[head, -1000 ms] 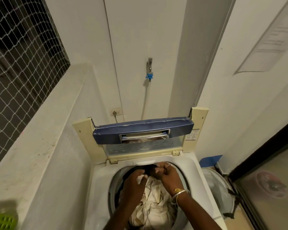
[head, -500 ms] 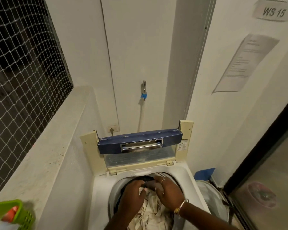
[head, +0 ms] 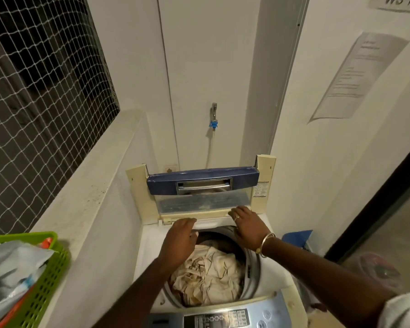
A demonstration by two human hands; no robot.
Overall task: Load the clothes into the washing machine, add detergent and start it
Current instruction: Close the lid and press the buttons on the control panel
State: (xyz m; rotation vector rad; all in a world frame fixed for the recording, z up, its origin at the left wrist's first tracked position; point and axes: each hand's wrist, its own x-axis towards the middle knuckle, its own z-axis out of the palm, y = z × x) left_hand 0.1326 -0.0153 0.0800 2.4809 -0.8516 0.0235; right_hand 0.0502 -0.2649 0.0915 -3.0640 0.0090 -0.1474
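A top-loading washing machine (head: 149, 247) stands open, its folded lid (head: 201, 183) with a blue handle strip upright at the back. Cream striped clothes (head: 208, 273) fill the drum, with darker cloth behind them. My left hand (head: 179, 240) hovers over the drum's back rim, fingers relaxed, holding nothing. My right hand (head: 247, 224), with a ring and a bangle, reaches toward the lid's lower edge with straight fingers. The control panel (head: 225, 317) shows at the bottom edge.
A green basket (head: 40, 282) with packets stands on the concrete ledge at the left, under a netted window. A tap (head: 214, 116) with a hose is on the wall behind. A second machine or tub (head: 301, 237) sits at the right, beside a dark door frame.
Both hands have left the clothes and risen out of the drum toward the back of the machine. The camera has tilted down, bringing the control panel and basket into view.
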